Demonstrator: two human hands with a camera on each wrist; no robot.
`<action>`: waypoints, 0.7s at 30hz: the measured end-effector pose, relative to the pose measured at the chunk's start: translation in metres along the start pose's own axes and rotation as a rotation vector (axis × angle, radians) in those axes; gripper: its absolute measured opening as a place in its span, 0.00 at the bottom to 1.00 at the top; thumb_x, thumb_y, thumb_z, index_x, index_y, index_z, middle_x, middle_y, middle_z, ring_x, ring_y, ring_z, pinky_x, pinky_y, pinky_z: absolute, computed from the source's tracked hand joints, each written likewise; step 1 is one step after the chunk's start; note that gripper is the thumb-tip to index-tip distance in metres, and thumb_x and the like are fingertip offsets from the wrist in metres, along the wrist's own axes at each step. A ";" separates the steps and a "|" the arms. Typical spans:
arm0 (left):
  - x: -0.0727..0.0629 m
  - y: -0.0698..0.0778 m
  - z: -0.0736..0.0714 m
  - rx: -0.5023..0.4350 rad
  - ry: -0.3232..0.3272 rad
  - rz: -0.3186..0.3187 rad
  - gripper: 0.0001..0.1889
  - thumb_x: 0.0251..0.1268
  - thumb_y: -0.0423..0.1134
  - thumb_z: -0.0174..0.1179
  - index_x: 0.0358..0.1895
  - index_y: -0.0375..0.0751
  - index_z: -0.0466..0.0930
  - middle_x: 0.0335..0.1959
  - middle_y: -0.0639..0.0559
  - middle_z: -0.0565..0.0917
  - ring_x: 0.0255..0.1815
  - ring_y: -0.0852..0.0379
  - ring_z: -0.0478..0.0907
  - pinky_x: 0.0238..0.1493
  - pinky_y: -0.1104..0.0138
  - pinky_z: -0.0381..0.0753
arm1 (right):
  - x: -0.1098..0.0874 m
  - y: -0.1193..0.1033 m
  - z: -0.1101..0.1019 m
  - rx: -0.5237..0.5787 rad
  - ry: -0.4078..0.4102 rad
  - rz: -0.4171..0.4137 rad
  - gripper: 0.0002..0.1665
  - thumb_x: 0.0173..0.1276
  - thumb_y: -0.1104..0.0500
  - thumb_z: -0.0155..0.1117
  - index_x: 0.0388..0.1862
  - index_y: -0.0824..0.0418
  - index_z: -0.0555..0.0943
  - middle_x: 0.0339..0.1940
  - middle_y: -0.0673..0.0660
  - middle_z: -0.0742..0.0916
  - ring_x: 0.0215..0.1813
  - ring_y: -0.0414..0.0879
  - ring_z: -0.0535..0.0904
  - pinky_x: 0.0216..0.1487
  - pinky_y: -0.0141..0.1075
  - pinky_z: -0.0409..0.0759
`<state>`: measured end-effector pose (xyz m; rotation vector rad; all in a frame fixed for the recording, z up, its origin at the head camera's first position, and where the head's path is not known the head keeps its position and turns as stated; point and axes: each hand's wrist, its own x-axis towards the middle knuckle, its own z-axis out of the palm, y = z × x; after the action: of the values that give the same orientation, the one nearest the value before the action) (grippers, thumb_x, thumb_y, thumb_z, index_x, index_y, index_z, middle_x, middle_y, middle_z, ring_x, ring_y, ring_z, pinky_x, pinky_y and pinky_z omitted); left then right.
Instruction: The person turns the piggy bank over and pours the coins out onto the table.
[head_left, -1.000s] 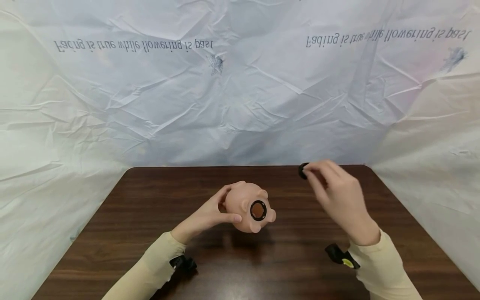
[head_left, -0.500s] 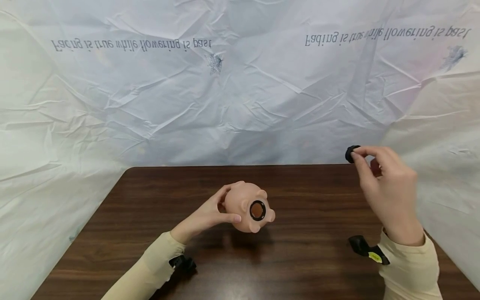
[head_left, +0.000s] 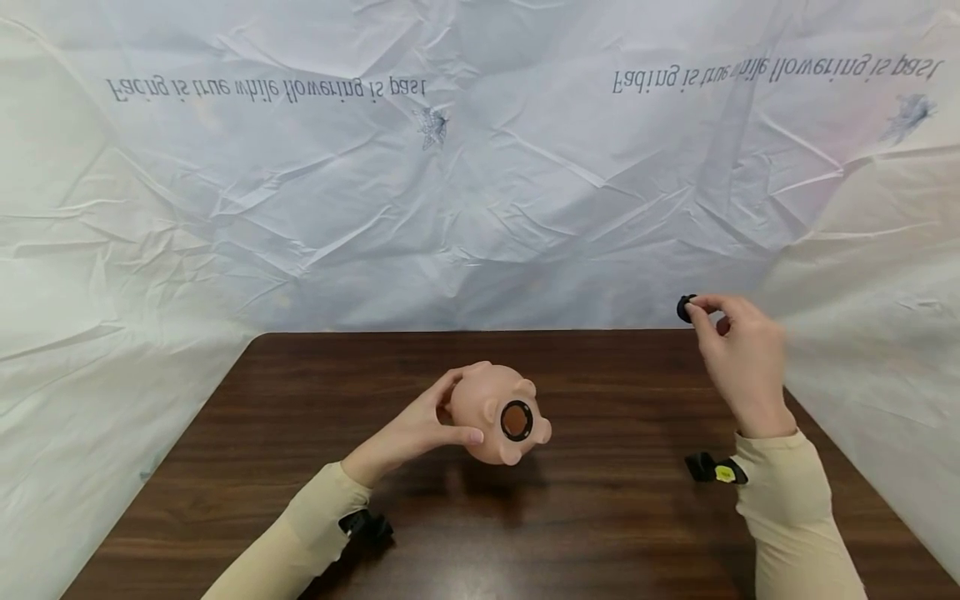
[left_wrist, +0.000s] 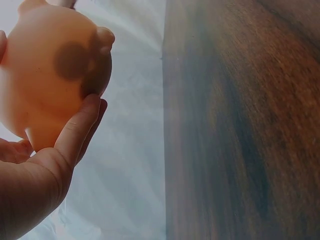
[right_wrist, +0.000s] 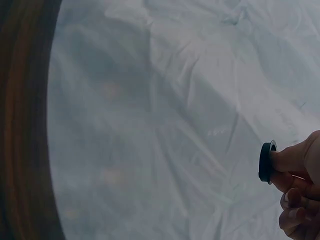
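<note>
A pink piggy bank (head_left: pixel 480 408) is tipped so its underside, with short legs around a black-rimmed round hole (head_left: pixel 517 421), faces the head camera. My left hand (head_left: pixel 408 433) grips it from the left, thumb on the near side and fingers round the back. Dark round patches show through its wall in the left wrist view, where my left hand (left_wrist: pixel 60 160) supports the piggy bank (left_wrist: pixel 45 75). Well off to the right, my right hand (head_left: pixel 742 354) pinches a small round black stopper (head_left: pixel 685 308) between thumb and fingertips, raised near the table's far edge. The stopper (right_wrist: pixel 266 162) has a thin flange.
Below the hands is a dark brown wood-grain table (head_left: pixel 337 367) with rounded far corners. Pale wrinkled sheeting (head_left: pixel 480 208) with printed lettering hangs behind it and along both sides. Each wrist carries a small black camera (head_left: pixel 366 527).
My right hand has carried the stopper away to the right from nearer the piggy bank, then slightly back left over the last half second. My left hand and the piggy bank stay in place.
</note>
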<state>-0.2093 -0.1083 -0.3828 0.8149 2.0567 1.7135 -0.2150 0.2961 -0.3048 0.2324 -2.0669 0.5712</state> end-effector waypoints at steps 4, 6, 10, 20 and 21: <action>0.000 -0.001 0.000 -0.002 -0.003 0.001 0.42 0.64 0.44 0.72 0.77 0.66 0.57 0.67 0.49 0.70 0.61 0.47 0.75 0.57 0.53 0.79 | -0.005 0.018 0.012 -0.010 -0.072 0.069 0.09 0.71 0.63 0.68 0.43 0.69 0.87 0.38 0.68 0.87 0.29 0.58 0.78 0.26 0.28 0.63; 0.000 -0.001 0.000 -0.001 -0.003 0.001 0.42 0.64 0.44 0.72 0.77 0.66 0.57 0.67 0.49 0.69 0.61 0.47 0.74 0.57 0.53 0.79 | -0.008 0.027 0.018 -0.020 -0.119 0.104 0.09 0.72 0.63 0.67 0.43 0.70 0.87 0.39 0.69 0.87 0.30 0.60 0.81 0.26 0.30 0.66; 0.000 -0.001 0.000 0.003 -0.002 0.002 0.42 0.64 0.45 0.72 0.77 0.67 0.57 0.68 0.50 0.69 0.61 0.48 0.74 0.57 0.53 0.79 | -0.015 0.044 0.028 -0.039 -0.210 0.171 0.10 0.74 0.62 0.65 0.44 0.70 0.86 0.36 0.71 0.87 0.24 0.58 0.79 0.21 0.38 0.68; 0.001 -0.002 0.001 -0.018 -0.008 0.007 0.43 0.63 0.44 0.72 0.77 0.66 0.57 0.68 0.49 0.69 0.61 0.47 0.74 0.57 0.53 0.79 | -0.034 0.076 0.037 -0.092 -0.374 0.265 0.14 0.77 0.61 0.60 0.48 0.73 0.83 0.25 0.68 0.85 0.11 0.48 0.63 0.13 0.38 0.59; 0.000 -0.002 0.001 -0.016 -0.008 0.002 0.43 0.63 0.44 0.72 0.77 0.65 0.57 0.67 0.49 0.69 0.61 0.47 0.75 0.57 0.53 0.79 | -0.036 0.079 0.038 -0.094 -0.391 0.275 0.15 0.77 0.61 0.60 0.48 0.74 0.82 0.25 0.67 0.85 0.11 0.48 0.64 0.13 0.38 0.59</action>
<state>-0.2096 -0.1077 -0.3851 0.8179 2.0348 1.7238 -0.2542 0.3443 -0.3758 0.0013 -2.5221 0.6282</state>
